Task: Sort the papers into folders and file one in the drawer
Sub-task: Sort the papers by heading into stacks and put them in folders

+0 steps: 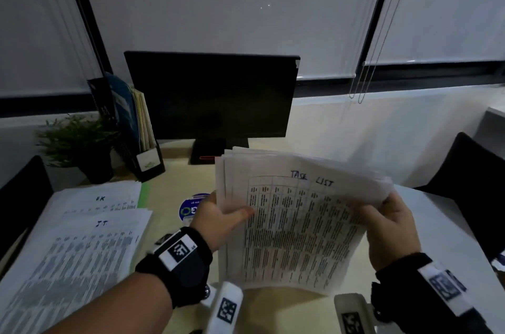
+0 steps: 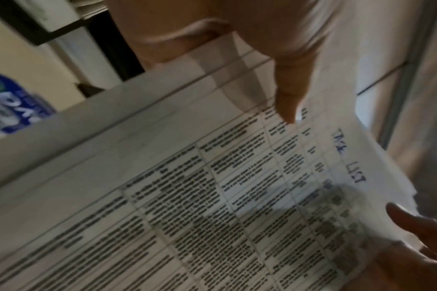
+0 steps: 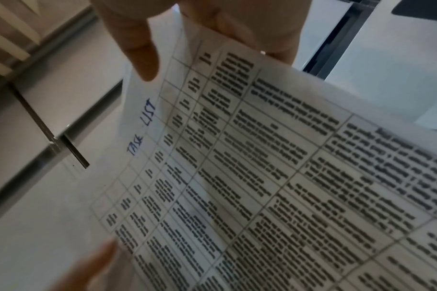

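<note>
We hold the thin, floppy paper stack [image 1: 295,221] above the desk [image 1: 169,191] at 6 o'clock from the monitor [image 1: 210,98], left hand [image 1: 221,220] pinching its 9 o'clock edge, right hand [image 1: 388,227] its 3 o'clock edge; light, slippery sheets likely fan, so edge grips suit.

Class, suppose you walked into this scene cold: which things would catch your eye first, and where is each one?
First, the stack of papers held up over the desk, its top sheet handwritten "TASK LIST", gripped by the left hand and right hand at either side. Next, the dark monitor standing behind it. Then the sorted piles lying at the left, marked "J.T." and "BK".
</note>
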A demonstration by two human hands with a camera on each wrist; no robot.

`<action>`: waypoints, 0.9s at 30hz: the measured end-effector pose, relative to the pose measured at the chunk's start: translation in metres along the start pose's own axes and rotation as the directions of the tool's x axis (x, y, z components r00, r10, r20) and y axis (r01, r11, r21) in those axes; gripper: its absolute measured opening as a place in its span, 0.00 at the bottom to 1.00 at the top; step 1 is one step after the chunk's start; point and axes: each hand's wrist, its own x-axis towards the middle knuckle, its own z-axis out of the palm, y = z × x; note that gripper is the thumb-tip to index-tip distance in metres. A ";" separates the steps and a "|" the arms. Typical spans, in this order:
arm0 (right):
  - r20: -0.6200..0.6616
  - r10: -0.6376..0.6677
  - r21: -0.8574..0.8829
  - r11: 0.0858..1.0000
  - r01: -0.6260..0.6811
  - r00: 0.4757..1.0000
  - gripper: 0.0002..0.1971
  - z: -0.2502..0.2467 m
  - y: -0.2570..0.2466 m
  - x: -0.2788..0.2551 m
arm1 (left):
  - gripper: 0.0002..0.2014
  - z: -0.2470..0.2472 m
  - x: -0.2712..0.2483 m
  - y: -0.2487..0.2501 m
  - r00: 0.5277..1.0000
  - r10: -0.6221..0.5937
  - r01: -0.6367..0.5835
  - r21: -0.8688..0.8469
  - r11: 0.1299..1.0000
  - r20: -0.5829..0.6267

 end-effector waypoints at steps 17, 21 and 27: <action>0.208 -0.133 -0.122 0.979 0.161 0.969 0.47 -0.030 -0.010 -0.010 | 0.35 0.037 -0.020 0.063 0.959 0.148 -0.206 -0.241 0.948 -0.240; 0.234 -0.288 -0.348 0.867 0.357 0.929 0.50 -0.023 -0.015 -0.011 | 0.32 0.035 -0.016 0.077 0.973 0.074 -0.131 -0.260 0.957 -0.217; 0.124 -0.405 -0.530 0.745 0.405 0.906 0.22 -0.008 -0.015 -0.011 | 0.12 0.025 -0.003 0.085 0.983 0.061 -0.102 -0.240 0.965 -0.171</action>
